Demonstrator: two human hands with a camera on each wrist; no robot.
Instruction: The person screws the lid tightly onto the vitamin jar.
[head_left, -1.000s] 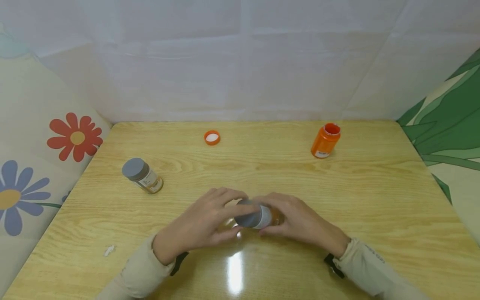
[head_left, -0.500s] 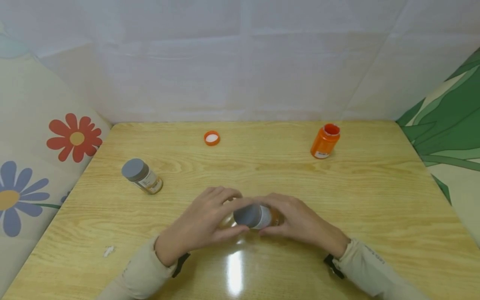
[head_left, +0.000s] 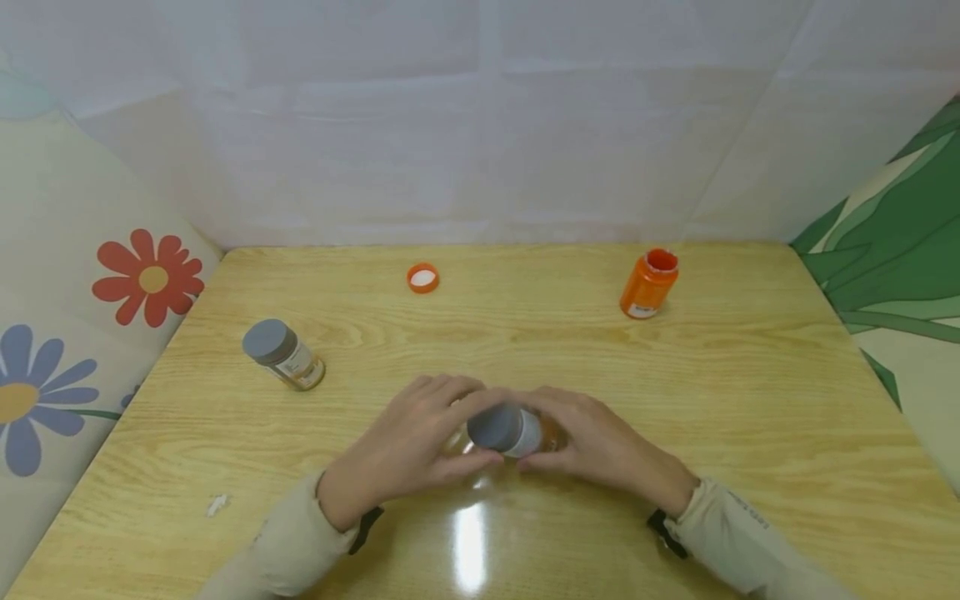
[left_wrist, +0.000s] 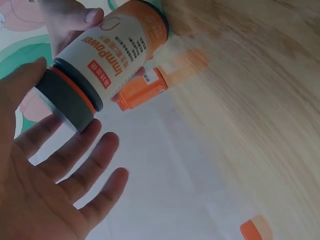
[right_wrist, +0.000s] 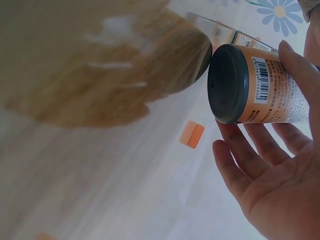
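Tilted above the table, a supplement bottle (head_left: 529, 435) with a white and orange label points its dark grey cap (head_left: 495, 427) to the left. My right hand (head_left: 596, 437) grips its body, thumb on the near side and fingers beneath, as the right wrist view shows. On the cap are the thumb and front fingers of my left hand (head_left: 416, 442); its other fingers spread away from it. In the left wrist view an orange band shows between the cap and the bottle's dark collar. Whether the cap is loose I cannot tell.
A second grey-capped bottle (head_left: 285, 354) stands at the left of the wooden table (head_left: 360, 325). At the back are an upturned orange cap (head_left: 423, 278) and an uncapped orange bottle (head_left: 648, 286). A white scrap (head_left: 217, 505) lies front left.
My left hand has shifted slightly on the cap, its thumb moving a little to the right. The right hand and the bottle stay almost in place.
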